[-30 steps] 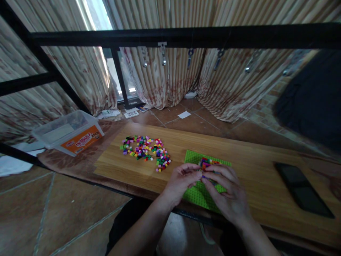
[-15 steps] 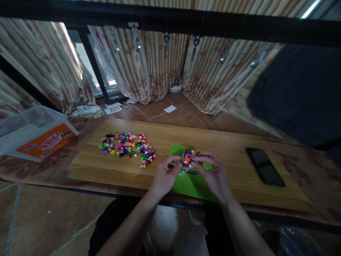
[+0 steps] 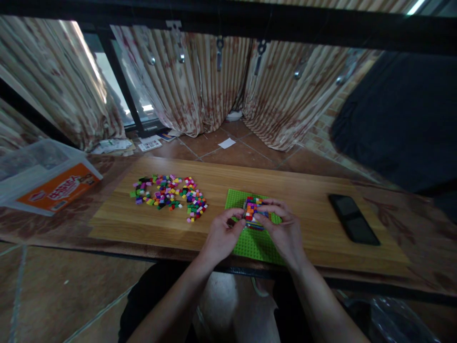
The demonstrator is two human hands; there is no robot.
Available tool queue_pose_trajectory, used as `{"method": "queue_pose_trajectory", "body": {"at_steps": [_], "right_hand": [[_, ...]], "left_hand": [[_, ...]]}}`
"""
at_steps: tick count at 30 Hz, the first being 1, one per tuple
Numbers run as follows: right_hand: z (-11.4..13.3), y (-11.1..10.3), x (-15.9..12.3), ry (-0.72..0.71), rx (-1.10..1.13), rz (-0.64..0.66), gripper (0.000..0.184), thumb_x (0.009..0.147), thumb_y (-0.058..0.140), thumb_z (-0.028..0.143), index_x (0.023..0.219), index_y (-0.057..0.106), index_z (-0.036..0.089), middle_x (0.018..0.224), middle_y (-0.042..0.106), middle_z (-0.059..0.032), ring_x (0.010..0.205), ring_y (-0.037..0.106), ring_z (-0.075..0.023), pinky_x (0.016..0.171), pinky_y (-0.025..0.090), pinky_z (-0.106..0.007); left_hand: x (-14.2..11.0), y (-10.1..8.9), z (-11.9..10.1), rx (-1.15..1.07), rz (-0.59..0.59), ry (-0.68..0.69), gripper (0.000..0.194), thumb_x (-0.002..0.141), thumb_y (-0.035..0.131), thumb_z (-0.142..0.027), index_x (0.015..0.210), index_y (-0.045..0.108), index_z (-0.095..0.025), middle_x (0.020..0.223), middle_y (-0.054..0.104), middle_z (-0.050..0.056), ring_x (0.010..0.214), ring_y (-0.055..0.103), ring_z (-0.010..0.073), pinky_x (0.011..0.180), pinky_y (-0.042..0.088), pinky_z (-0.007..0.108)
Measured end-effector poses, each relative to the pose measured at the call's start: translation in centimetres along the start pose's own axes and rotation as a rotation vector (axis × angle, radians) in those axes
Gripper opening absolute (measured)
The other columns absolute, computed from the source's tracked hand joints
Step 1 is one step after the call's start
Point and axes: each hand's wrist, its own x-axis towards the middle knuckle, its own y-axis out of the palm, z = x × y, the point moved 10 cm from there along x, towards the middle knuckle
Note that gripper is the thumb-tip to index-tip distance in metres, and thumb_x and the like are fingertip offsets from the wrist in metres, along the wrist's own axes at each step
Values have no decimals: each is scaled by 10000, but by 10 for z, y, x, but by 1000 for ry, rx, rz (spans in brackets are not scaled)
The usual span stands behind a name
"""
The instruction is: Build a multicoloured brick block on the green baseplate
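Observation:
A small block of many-coloured bricks (image 3: 252, 209) is held between both my hands over a green studded baseplate (image 3: 250, 243) lying on the wooden table. My left hand (image 3: 223, 233) pinches the block's left side with thumb and fingers. On the block's right side and top, my right hand (image 3: 282, 228) wraps its fingers. To the left on the table lies a loose pile of small coloured bricks (image 3: 167, 193).
A black phone (image 3: 352, 219) lies on the table to the right. At the far left stands a clear plastic box with an orange label (image 3: 46, 178). Behind the table hang curtains, a black metal frame crosses the top, and a dark cloth (image 3: 403, 119) hangs at the right.
The view has swung left and down. Both hands stay pinched on the brick block, which now sits tilted up between the fingers over the baseplate.

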Motion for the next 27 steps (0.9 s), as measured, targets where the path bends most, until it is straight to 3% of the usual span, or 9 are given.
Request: {"method": "queue_pose_trajectory", "body": {"at_steps": [7, 12, 22, 27], "right_hand": [[0, -10, 3, -5, 31, -37, 172, 765, 718, 380, 893, 727, 266, 1109, 647, -50, 1098, 587, -237, 1006, 407, -480], [-11, 3, 2, 71, 22, 30, 290, 775, 689, 409, 1030, 698, 271, 1157, 655, -65, 1118, 587, -253, 970, 442, -492], [-31, 12, -1, 244, 208, -7, 312, 688, 748, 442, 929, 727, 246, 1088, 690, -65, 1058, 618, -257, 926, 475, -471], [-29, 12, -2, 228, 159, -45, 290, 678, 746, 445, 894, 741, 251, 1109, 673, -70, 1078, 603, -265, 955, 448, -501]], "left_hand": [[0, 1, -2, -15, 7, -13, 239, 816, 595, -249, 1024, 693, -182, 932, 709, 46, 742, 608, 148, 706, 477, 277], [-1, 0, 0, -37, -6, -24, 233, 808, 602, -245, 1013, 699, -190, 919, 711, 38, 751, 616, 151, 716, 479, 272], [-2, 2, 0, -45, 7, -33, 223, 810, 606, -235, 1008, 693, -181, 956, 707, 56, 819, 626, 170, 778, 486, 300], [-3, -1, -2, 3, -6, -34, 222, 809, 605, -224, 1007, 696, -179, 959, 707, 62, 850, 625, 178, 751, 481, 286]]}}
